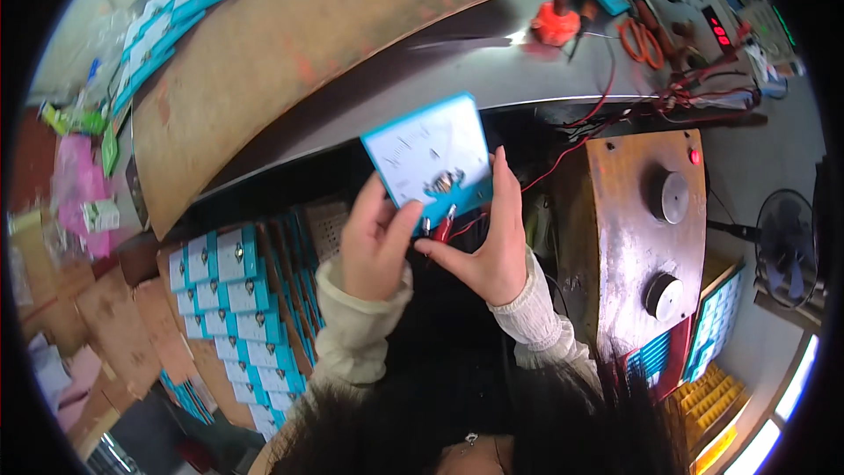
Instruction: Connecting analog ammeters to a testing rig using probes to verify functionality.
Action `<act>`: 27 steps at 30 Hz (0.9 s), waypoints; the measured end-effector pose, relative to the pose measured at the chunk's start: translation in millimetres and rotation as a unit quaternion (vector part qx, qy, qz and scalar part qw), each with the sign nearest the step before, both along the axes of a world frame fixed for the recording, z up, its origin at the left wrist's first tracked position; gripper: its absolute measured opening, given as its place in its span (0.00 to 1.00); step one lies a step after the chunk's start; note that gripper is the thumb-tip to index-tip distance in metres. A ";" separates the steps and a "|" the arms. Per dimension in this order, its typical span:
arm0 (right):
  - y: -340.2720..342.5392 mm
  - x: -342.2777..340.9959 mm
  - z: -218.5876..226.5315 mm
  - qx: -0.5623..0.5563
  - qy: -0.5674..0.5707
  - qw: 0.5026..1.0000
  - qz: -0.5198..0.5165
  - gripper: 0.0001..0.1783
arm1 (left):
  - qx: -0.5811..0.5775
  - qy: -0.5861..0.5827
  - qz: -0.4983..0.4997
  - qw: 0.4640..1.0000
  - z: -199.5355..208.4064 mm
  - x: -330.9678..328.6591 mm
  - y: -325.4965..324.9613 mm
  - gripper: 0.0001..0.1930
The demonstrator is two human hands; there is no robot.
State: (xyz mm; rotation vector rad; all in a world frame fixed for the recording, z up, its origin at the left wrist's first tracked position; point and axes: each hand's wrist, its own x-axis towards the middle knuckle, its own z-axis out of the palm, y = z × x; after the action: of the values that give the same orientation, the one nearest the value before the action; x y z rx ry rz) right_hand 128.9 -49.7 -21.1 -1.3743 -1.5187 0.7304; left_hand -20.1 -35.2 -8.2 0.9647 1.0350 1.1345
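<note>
An analog panel meter [426, 141] with a white dial and teal frame is held up in front of me, tilted, with bare metal parts of its movement showing near its lower edge. My left hand [374, 246] grips its lower left corner between thumb and fingers. Along the right edge run the fingers of my right hand [488, 255], its thumb reaching across below the meter. Close to that thumb a red clip [445, 227] sits at the meter's bottom edge, with a red wire behind it. The far fingers of both hands are partly hidden by the meter.
A brown board [308, 44] lies on the metal bench, with rows of similar meters [171, 22] at its far left. More meters [237, 299] stand stacked at my left. At right are a metal box with two round knobs [671, 197], orange scissors [640, 42], a red bottle [556, 25] and a fan [785, 246].
</note>
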 end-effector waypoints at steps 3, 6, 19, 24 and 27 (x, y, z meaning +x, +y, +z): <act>-12.0 -7.5 -5.7 -0.178 0.236 0.954 0.058 0.44 | -0.016 -0.042 0.018 0.999 3.6 -27.8 -0.2 0.26; -11.3 -4.8 9.8 -0.337 0.372 0.863 0.053 0.22 | -0.001 0.009 -0.004 1.000 10.0 -43.0 4.9 0.27; -15.0 0.3 11.1 -0.225 0.216 0.949 0.042 0.11 | -0.073 0.009 0.023 0.997 -2.3 -43.4 -3.2 0.30; -14.4 5.2 11.4 -0.185 0.153 0.970 0.035 0.11 | -0.067 -0.001 0.031 0.997 -1.7 -36.9 -2.2 0.28; -14.1 6.2 8.9 -0.150 0.145 0.978 0.025 0.11 | -0.067 -0.016 0.018 0.997 -4.7 -35.6 -2.0 0.28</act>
State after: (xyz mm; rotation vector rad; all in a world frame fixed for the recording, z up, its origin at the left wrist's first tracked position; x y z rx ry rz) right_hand 135.1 -63.8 -12.2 -1.3785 -1.2497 1.1773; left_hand -55.7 -37.2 -12.9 0.8217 1.0915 1.0926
